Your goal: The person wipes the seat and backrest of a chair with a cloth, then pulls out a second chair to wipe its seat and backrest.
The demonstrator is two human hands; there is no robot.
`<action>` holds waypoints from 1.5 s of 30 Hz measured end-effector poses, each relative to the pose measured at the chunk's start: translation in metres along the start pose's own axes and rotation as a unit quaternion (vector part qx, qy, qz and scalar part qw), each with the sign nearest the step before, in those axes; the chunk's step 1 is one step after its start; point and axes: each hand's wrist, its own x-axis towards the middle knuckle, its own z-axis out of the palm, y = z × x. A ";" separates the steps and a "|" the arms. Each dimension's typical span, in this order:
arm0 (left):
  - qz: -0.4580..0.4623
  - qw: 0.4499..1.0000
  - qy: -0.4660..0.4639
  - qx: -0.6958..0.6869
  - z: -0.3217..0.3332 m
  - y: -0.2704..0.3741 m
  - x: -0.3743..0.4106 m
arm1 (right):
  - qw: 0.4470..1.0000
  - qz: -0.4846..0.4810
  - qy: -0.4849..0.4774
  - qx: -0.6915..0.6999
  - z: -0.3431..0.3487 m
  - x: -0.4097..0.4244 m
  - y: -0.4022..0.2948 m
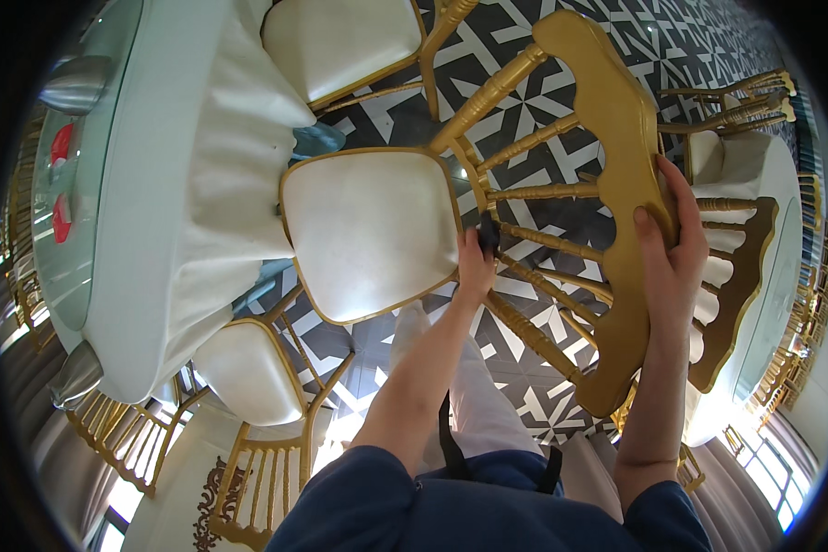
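Note:
Before me stands a gold-painted wooden chair with a white padded seat (372, 231) and a spindle back. My right hand (673, 252) grips the chair's scalloped top rail (624, 172), thumb on the near face and fingers over the far side. At the rear edge of the seat, by the foot of the spindles, is my left hand (477, 269). Its fingers are closed on a small dark item (488, 236), possibly a cloth; its exact kind is unclear. The seat's front edge meets a white tablecloth (228, 172).
Left is a round table with a glass turntable (121, 90), metal vessels (79, 84) and red items (61, 217). Matching chairs stand above (345, 45) and below (252, 372). Another chair back (738, 303) and table lie behind my right hand. The floor has patterned black-and-white tiles (517, 103).

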 end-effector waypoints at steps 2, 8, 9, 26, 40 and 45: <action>0.004 0.998 -0.061 0.031 -0.014 -0.011 -0.025 | 1.000 -0.001 -0.007 0.009 0.000 0.000 -0.003; -0.284 0.836 -0.242 -0.403 -0.092 0.018 -0.018 | 0.996 -0.092 0.006 -0.020 -0.002 0.003 0.008; -0.284 0.813 -0.234 -0.451 -0.101 0.045 -0.015 | 0.995 -0.092 0.003 -0.023 -0.002 0.003 0.009; 0.195 0.913 -0.324 -0.150 -0.113 0.348 -0.056 | 0.753 0.175 0.172 0.611 -0.078 -0.121 -0.001; 0.449 0.820 -0.017 0.354 -0.050 0.339 0.065 | 0.855 0.250 0.023 0.454 -0.049 -0.198 0.020; 0.450 0.816 -0.024 0.362 -0.050 0.340 0.065 | 0.867 0.215 -0.029 0.449 -0.058 -0.131 0.022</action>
